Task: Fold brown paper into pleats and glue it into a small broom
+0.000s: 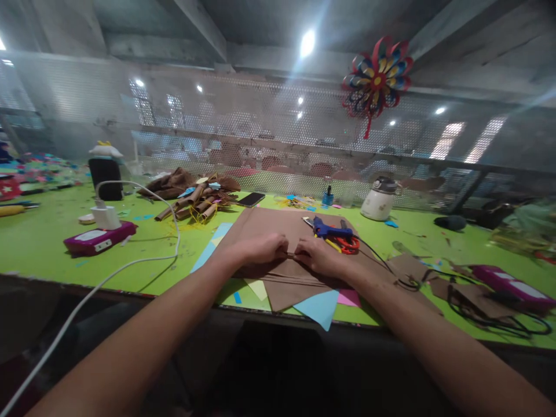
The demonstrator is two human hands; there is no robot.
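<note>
The left hand [273,248] and the right hand [319,256] meet over a stack of brown paper [260,223] at the near middle of the green tabletop [39,243]. Each grip has its fingertips together, clamped on a thin brown strip [290,255] that runs between them above the stack; whether it is separate from the top sheet cannot be told.

On the paper, just beyond the right hand, lie a blue glue gun [332,230] and scissors [350,245] with red handles, both close to that hand. Sheets of blue paper [319,307], pink paper [348,297] and yellow paper [258,288] stick out from under the near side of the stack.

At the far left lies a heap of brown paper rolls [202,197], with a dark phone [252,200] right of it. At the left, a purple power strip [99,238] carries a white charger [105,218], whose white cable [177,231] loops over the near edge. Another purple power strip [512,284] and tangled black cords [473,315] lie at the right.

On the far side stand a small blue bottle [327,198] and, farther right, a white jug [377,201] with a dark lid; the jug's contents are hidden.
</note>
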